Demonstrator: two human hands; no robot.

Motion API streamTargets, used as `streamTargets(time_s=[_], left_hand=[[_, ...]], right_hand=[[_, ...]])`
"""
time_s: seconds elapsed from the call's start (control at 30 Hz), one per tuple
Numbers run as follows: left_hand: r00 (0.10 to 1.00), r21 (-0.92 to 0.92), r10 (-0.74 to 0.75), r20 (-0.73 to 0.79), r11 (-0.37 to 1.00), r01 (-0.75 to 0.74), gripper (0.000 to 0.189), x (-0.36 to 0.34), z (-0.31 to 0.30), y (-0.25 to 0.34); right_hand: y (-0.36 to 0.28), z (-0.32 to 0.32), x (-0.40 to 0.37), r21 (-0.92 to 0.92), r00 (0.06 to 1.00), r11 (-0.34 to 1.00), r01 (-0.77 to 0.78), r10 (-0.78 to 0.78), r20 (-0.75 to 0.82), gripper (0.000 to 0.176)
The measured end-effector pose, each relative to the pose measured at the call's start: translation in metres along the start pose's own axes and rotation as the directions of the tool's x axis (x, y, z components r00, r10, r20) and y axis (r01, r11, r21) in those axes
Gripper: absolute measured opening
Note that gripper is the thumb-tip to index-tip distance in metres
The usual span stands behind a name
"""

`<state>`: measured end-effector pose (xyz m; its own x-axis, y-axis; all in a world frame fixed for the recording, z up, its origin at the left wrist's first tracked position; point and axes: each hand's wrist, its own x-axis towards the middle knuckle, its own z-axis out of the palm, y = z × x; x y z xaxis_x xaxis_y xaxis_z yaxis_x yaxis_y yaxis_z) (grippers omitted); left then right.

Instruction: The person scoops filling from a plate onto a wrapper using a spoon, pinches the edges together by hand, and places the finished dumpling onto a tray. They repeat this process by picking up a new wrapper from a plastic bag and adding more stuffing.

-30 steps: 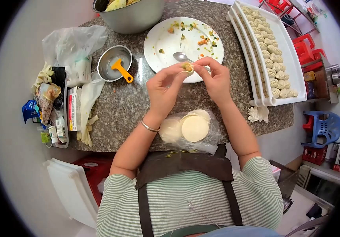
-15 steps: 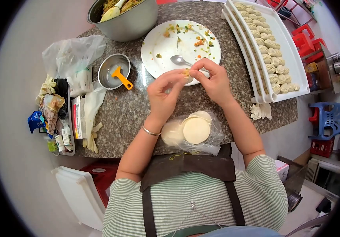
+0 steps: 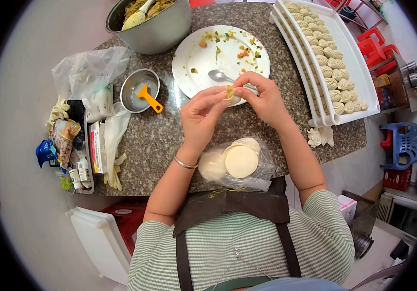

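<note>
Between my two hands, over the near edge of a white plate (image 3: 194,53), is a small filled dumpling (image 3: 230,93). My left hand (image 3: 202,110) cups it from the left. The fingertips of my right hand (image 3: 261,99) pinch its dough edge from the right. Bits of filling and a metal spoon (image 3: 219,75) lie on the plate, the spoon's handle partly behind my right fingers. Nearer my body, round dough wrappers (image 3: 241,161) rest on a clear plastic bag (image 3: 266,167).
Stacked white trays (image 3: 359,72) bear rows of pleated dumplings at the right. A pot of filling (image 3: 162,29) stands at the back left, near a metal bowl (image 3: 132,92) with an orange-handled tool (image 3: 151,99). Bags, gloves and a box (image 3: 97,145) crowd the left edge.
The view has shifted slightly. My hands stay together over the plate's edge, and more of the dumpling shows between my fingertips.
</note>
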<state>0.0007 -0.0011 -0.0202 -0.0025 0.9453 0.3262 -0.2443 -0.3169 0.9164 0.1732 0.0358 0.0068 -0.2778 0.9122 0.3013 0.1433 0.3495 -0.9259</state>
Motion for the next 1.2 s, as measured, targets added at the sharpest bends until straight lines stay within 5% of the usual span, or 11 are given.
streamTargets(time_s=[0.33, 0.43, 0.5, 0.8, 0.9, 0.97, 1.03, 1.2], left_hand=[[0.987, 0.025, -0.102, -0.128, 0.994, 0.106, 0.015, 0.001, 0.003, 0.003], [0.989, -0.047, -0.115, -0.092, 0.993, 0.111, 0.014, 0.002, -0.001, 0.001], [0.992, -0.055, -0.116, -0.042, 0.992, 0.114, 0.013, 0.001, -0.003, -0.001], [0.992, -0.036, -0.081, -0.092, 0.996, 0.077, 0.016, -0.001, 0.0, -0.002], [0.984, 0.037, -0.097, -0.153, 0.994, 0.103, 0.019, 0.001, 0.002, 0.005], [0.998, 0.333, 0.043, -0.046, 0.943, -0.026, 0.021, 0.001, 0.002, 0.006], [0.998, 0.3, 0.053, -0.031, 0.953, -0.042, 0.022, 0.002, -0.001, -0.001], [0.999, 0.151, -0.029, 0.014, 0.988, 0.027, 0.02, 0.001, -0.005, -0.006]], right_hand=[[0.005, 0.009, -0.002, -0.196, 0.975, 0.96, 0.198, -0.213, -0.059, 0.011], [0.005, 0.002, -0.001, -0.127, 0.989, 0.987, 0.096, -0.108, -0.097, 0.007], [0.006, -0.005, 0.001, -0.039, 0.999, 0.999, -0.033, 0.034, 0.034, 0.008], [0.001, 0.01, -0.002, -0.158, 0.988, 0.978, 0.134, -0.145, -0.058, 0.009], [0.0, 0.008, -0.002, -0.193, 0.985, 0.968, 0.159, -0.168, -0.03, 0.009], [0.002, 0.009, -0.002, -0.192, 0.983, 0.969, 0.157, -0.171, -0.06, 0.009], [0.003, 0.006, -0.002, -0.193, 0.981, 0.969, 0.154, -0.174, -0.09, 0.01], [0.001, -0.004, 0.001, -0.044, 0.998, 0.998, -0.049, 0.051, 0.038, 0.01]])
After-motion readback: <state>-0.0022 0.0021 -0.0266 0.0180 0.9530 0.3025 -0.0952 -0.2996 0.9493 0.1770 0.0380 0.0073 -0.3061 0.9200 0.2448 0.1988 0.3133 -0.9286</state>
